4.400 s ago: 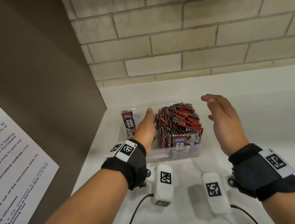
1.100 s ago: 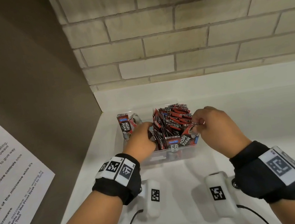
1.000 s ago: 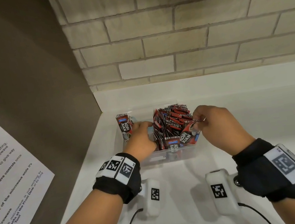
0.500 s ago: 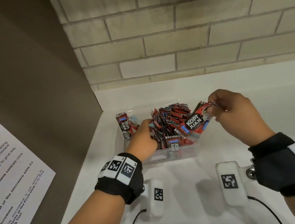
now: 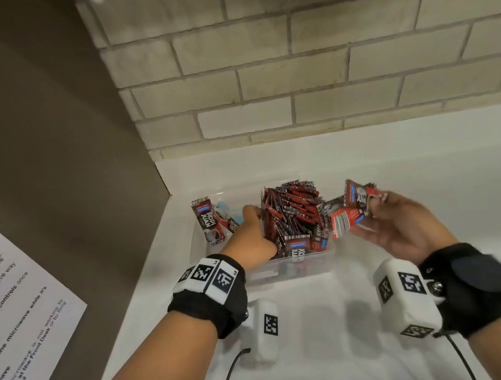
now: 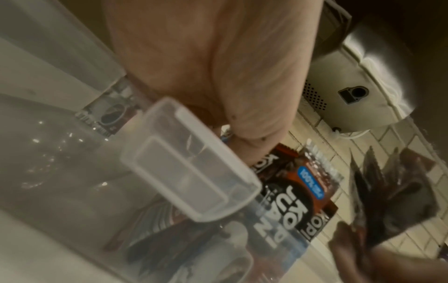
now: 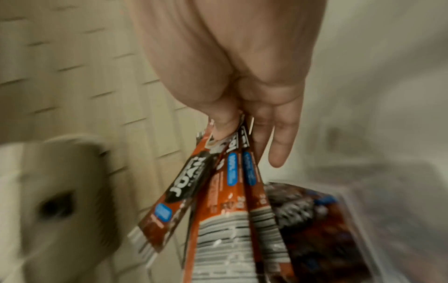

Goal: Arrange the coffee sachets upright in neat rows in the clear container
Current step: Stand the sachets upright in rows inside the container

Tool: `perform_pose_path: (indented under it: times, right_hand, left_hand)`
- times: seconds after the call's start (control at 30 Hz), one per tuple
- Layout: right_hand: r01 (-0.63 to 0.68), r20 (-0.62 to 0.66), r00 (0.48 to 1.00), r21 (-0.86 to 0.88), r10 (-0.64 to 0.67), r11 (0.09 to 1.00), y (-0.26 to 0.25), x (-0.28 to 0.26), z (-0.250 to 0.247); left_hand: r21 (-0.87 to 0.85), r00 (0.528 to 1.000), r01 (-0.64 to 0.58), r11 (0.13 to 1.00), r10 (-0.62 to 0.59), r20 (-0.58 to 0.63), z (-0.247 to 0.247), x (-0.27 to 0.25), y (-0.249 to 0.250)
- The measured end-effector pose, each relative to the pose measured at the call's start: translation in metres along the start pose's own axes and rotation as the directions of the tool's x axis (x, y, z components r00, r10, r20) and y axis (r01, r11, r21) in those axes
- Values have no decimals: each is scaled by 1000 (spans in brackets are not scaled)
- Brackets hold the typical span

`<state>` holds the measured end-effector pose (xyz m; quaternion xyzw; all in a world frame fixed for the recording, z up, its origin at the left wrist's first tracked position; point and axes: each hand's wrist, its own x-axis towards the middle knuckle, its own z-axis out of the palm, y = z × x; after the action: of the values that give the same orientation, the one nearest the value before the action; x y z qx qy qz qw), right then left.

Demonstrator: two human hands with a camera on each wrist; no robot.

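Note:
A clear container (image 5: 286, 270) stands on the white counter against the left panel. Red coffee sachets (image 5: 294, 212) are packed upright in its right part, and two more sachets (image 5: 207, 225) lean at its far-left corner. My left hand (image 5: 251, 236) reaches into the gap between them and rests against the packed stack; its fingertips are hidden. Up and to the right of the container, my right hand (image 5: 371, 210) pinches a few sachets (image 5: 348, 219) by their ends. The right wrist view shows them fanned out (image 7: 218, 201) under the thumb and fingers.
A brown side panel (image 5: 42, 138) with a white notice (image 5: 7, 304) closes the left side. A brick wall (image 5: 322, 67) stands behind, and a metal appliance (image 6: 363, 67) hangs above. White counter (image 5: 433, 170) stretches to the right of the container.
My right hand pinched a few sachets at the near right end of the stack and lifted them up and right, out of the container. My left hand stayed in the gap.

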<state>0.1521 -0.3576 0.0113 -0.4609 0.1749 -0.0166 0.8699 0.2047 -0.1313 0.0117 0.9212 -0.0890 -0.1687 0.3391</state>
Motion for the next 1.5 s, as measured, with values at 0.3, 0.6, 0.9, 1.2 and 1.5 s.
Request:
perform_pose_path:
  times: [0.3, 0.6, 0.9, 1.2, 1.5]
  right_hand:
    - [-186, 71, 982, 231, 174, 955, 48, 15, -4]
    - [-164, 122, 982, 204, 141, 965, 46, 12, -10]
    - [-133, 232, 969, 225, 80, 965, 46, 18, -21]
    - [-101, 246, 968, 178, 55, 979, 43, 20, -24]
    - [-92, 248, 967, 159, 51, 983, 42, 21, -26]
  left_hand:
    - [-31, 998, 56, 998, -54, 44, 2, 11, 13]
    - [-64, 996, 57, 996, -52, 67, 14, 15, 24]
    - [48, 993, 93, 994, -89, -83, 7, 10, 19]
    - [-12, 960, 233, 973, -232, -159, 0, 4, 15]
    - [-64, 941, 320, 945, -325, -92, 0, 10, 8]
